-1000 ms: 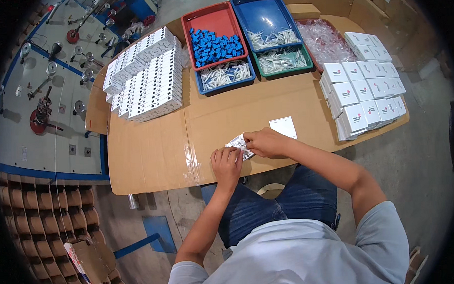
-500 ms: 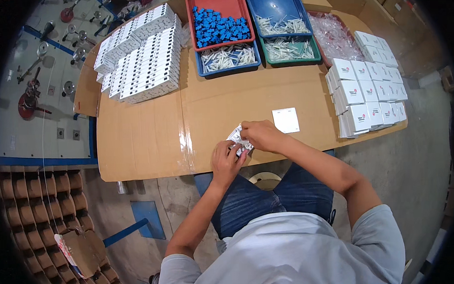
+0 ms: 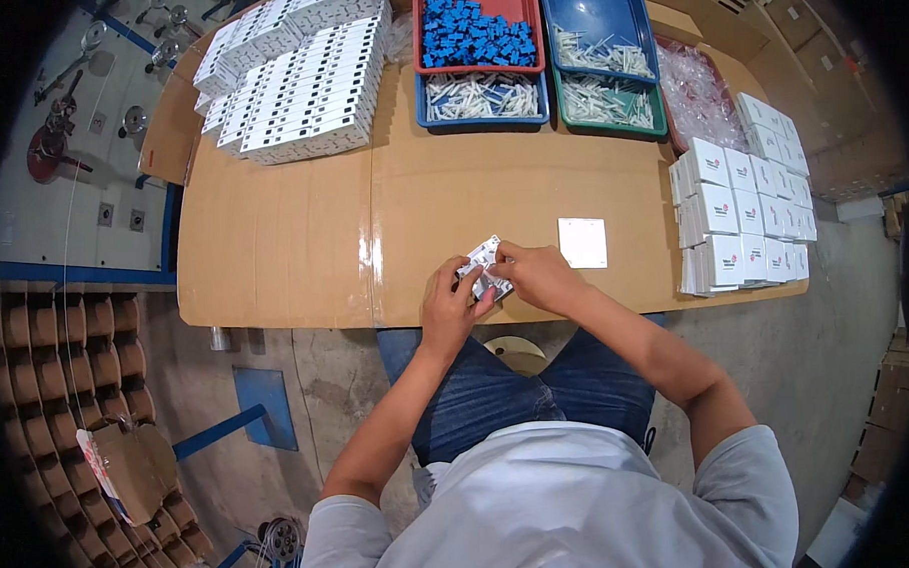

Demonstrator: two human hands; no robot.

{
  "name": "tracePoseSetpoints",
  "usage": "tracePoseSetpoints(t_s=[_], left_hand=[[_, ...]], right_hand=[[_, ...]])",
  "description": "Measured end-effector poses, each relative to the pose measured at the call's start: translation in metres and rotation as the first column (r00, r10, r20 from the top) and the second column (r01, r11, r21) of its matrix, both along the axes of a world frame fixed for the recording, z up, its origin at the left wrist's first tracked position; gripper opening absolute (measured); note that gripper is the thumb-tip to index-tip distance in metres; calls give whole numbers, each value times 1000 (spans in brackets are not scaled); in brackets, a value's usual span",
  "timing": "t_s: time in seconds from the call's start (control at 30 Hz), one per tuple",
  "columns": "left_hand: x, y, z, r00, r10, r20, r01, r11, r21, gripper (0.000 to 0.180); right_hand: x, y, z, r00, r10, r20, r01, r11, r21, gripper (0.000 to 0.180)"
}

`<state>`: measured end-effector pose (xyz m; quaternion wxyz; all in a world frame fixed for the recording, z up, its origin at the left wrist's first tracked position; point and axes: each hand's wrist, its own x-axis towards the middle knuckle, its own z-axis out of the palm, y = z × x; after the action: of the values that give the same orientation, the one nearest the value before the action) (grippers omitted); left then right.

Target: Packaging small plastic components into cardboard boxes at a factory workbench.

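Near the table's front edge, both hands are working at a small white box (image 3: 490, 251) with dark printing, held at a slant. My left hand (image 3: 448, 306) is closed around its left and lower side, thumb at the bottom. From the right, my right hand (image 3: 540, 279) reaches over it, its bent fingers pressed onto the middle of the box. Those fingers partly cover the box, so I cannot make out what lies under them. To the right of my right hand, apart from it, a flat white square card (image 3: 582, 242) lies on the cardboard.
White boxes (image 3: 304, 129) are stacked in rows at the back left. Trays behind hold blue plastic pieces (image 3: 471, 33), white plastic pieces (image 3: 483, 96) and clear plastic bags (image 3: 703, 90). More white boxes (image 3: 722, 210) stand stacked at the right. Cardboard (image 3: 272, 230) covers the table.
The whole view has shifted a little. My right fingers have moved from the box's upper edge toward its middle, while my left hand keeps its hold.
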<state>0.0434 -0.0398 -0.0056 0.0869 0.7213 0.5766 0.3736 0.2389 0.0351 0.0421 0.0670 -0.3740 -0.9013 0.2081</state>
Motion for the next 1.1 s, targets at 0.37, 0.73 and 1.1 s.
tracePoseSetpoints(t_s=[0.37, 0.73, 1.1], left_hand=[[1, 1, 1, 999, -31, -31, 31, 999, 31, 38], [-21, 10, 23, 981, -101, -168, 60, 971, -233, 117], [-32, 59, 24, 983, -68, -172, 17, 960, -281, 109]], right_hand=[[0, 1, 3, 1000, -2, 3, 1, 999, 44, 13], [16, 122, 39, 961, -203, -189, 185, 977, -107, 20], [-2, 399, 47, 950, -292, -112, 303, 767, 566, 28]])
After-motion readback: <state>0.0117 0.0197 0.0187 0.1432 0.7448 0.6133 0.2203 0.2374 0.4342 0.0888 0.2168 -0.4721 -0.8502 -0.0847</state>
